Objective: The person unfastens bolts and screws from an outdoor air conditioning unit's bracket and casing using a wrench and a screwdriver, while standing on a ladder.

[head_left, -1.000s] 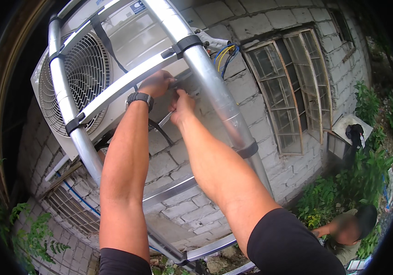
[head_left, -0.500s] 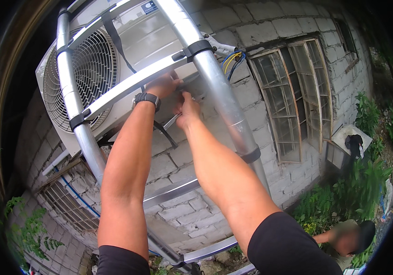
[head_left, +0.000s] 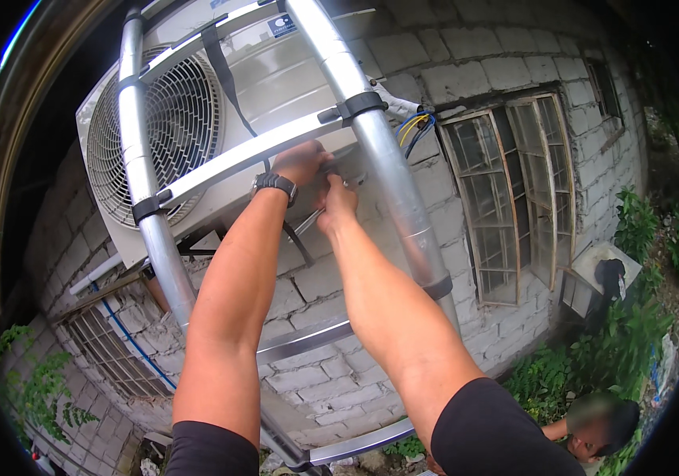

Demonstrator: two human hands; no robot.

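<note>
A silver telescopic ladder [head_left: 395, 206] stands in front of a white air-conditioner outdoor unit [head_left: 113, 226] with a round fan grille. My left hand [head_left: 298, 165], a black watch [head_left: 274, 187] on its wrist, reaches behind a rung to the unit's lower edge, fingers curled on something small and hard to make out. Just below it, my right hand [head_left: 338, 202] is closed near a thin metal rod or tool [head_left: 305, 224]; what exactly it grips is partly hidden. A dark strap [head_left: 228, 71] hangs over the unit, and wrapped pipe with coloured wires [head_left: 417, 127] sticks out at its right.
A block wall [head_left: 300, 377] holds an open window [head_left: 506, 198] on the right and a grilled window [head_left: 117, 353] at lower left. A co-worker [head_left: 593, 432] is below at the lower right, among plants [head_left: 553, 373], near a pale board [head_left: 605, 222].
The whole scene has shifted right and slightly down in the picture. Both my hands remain working at the unit's lower edge with small finger movements. The co-worker's head sits lower in view.
</note>
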